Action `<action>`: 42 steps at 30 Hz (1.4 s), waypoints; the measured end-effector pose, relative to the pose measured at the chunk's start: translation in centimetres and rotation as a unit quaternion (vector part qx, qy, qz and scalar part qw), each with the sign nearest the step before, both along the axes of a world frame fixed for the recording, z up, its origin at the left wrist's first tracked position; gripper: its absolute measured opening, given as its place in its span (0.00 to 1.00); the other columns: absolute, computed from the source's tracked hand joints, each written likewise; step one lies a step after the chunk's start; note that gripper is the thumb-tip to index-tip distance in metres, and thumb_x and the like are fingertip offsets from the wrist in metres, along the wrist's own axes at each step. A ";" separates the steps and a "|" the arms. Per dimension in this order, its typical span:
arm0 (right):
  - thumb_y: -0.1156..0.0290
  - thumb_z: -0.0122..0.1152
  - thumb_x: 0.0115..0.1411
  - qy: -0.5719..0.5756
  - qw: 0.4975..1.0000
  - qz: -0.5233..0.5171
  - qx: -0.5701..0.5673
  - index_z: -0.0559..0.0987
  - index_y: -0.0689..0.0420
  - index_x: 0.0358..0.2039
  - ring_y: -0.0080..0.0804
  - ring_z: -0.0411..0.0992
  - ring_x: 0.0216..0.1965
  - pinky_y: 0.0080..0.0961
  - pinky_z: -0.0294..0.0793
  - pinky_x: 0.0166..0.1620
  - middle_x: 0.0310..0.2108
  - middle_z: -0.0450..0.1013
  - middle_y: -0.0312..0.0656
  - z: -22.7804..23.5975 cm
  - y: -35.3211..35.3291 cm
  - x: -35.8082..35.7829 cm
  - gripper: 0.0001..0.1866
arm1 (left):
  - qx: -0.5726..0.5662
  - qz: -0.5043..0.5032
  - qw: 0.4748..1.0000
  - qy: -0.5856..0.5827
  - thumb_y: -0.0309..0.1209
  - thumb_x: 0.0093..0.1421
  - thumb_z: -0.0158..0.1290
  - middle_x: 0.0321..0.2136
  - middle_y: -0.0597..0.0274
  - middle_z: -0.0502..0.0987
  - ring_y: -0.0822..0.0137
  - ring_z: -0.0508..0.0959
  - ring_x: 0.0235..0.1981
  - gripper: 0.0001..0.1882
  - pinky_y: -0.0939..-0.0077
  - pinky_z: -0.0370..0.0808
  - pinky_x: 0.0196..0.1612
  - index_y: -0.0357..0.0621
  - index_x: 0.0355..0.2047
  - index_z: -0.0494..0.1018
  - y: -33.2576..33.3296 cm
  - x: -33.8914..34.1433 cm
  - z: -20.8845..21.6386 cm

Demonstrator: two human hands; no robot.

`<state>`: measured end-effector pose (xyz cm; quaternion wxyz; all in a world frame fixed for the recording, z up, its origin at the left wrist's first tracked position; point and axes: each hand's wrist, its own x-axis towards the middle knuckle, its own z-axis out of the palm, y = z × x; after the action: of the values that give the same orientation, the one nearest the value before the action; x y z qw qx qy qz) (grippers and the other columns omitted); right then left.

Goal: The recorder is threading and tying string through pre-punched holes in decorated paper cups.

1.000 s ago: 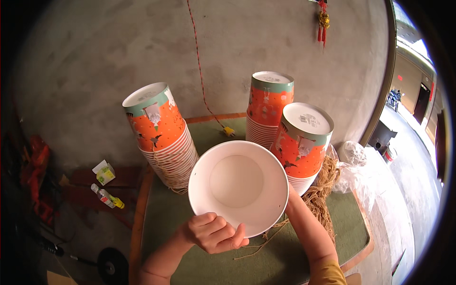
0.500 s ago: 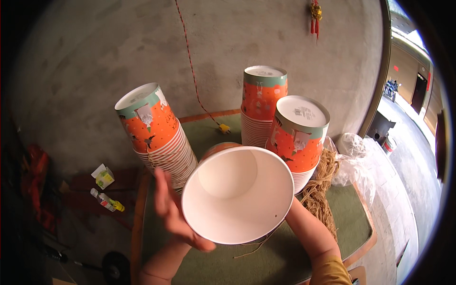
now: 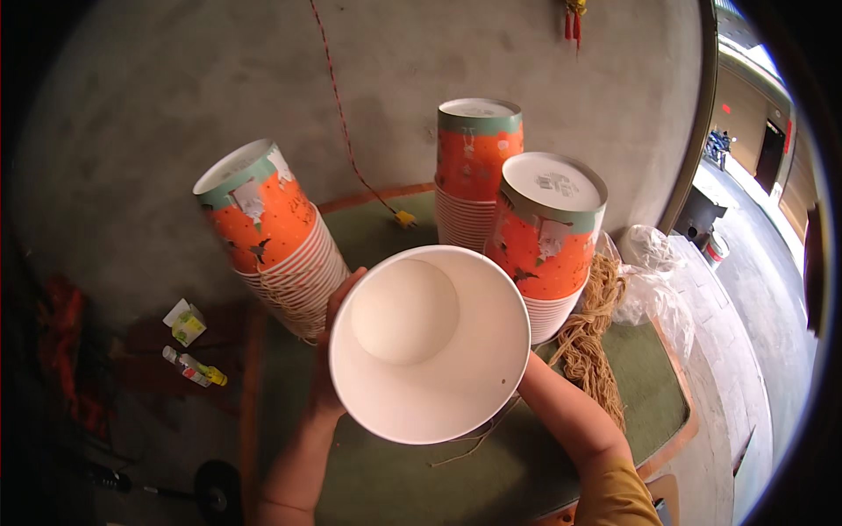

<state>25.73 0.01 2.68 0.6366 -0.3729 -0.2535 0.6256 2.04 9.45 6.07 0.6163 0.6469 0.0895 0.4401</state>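
Observation:
A large paper bucket (image 3: 474,386) is tilted so that its white inside faces me, with a small dark hole near the rim on the right. My left hand (image 3: 325,381) lies along its left side, fingers partly hidden behind the wall. From the right, my right hand (image 3: 533,379) reaches behind the bucket and supports it; its fingers are out of sight. A thin loose string (image 3: 465,454) hangs beneath. Behind stand three upside-down stacks of orange and green paper buckets: a leaning left stack (image 3: 272,228), a back stack (image 3: 478,162) and a right stack (image 3: 544,241).
Beside the right stack, a bundle of brown twine (image 3: 592,351) lies on the green table (image 3: 386,491) near a clear plastic bag (image 3: 653,280). A red cord with a yellow plug (image 3: 404,218) hangs along the wall. A bottle (image 3: 193,366) and small carton (image 3: 185,323) sit at left.
My left hand, spread beside the bucket before, has closed in against its left side. The bucket's opening has turned more squarely toward me. The view has shifted slightly.

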 end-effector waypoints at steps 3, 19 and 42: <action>0.51 0.53 0.67 -0.013 1.000 0.004 0.008 0.67 0.58 0.61 0.33 0.73 0.52 0.37 0.74 0.55 0.54 0.72 0.43 1.7 0.7 -0.4 0.30 | -0.259 -0.133 0.942 -0.166 0.45 0.71 0.41 0.65 0.54 0.61 0.63 0.63 0.64 0.32 0.63 0.62 0.65 0.42 0.68 0.51 3.0 -1.0 -4.9; 0.53 0.51 0.68 0.193 0.974 0.107 0.051 0.66 0.58 0.62 0.34 0.70 0.55 0.38 0.73 0.56 0.58 0.69 0.44 2.5 0.6 -1.9 0.28 | -0.258 -0.124 0.949 -0.133 0.40 0.72 0.37 0.61 0.55 0.67 0.62 0.69 0.60 0.25 0.66 0.67 0.62 0.40 0.65 0.58 7.0 -3.0 -10.2; 0.44 0.49 0.67 0.177 0.977 0.101 0.065 0.65 0.52 0.64 0.32 0.70 0.55 0.38 0.73 0.56 0.57 0.70 0.40 -1.7 3.1 -0.7 0.32 | -0.347 -0.172 0.920 -0.051 0.37 0.71 0.40 0.55 0.49 0.73 0.60 0.74 0.54 0.23 0.63 0.71 0.58 0.36 0.60 0.66 3.4 -1.3 -0.4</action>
<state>25.00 3.13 0.94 0.6276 -0.1864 -0.2131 0.7252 0.73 12.81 5.68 0.8722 0.3743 0.0921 0.3010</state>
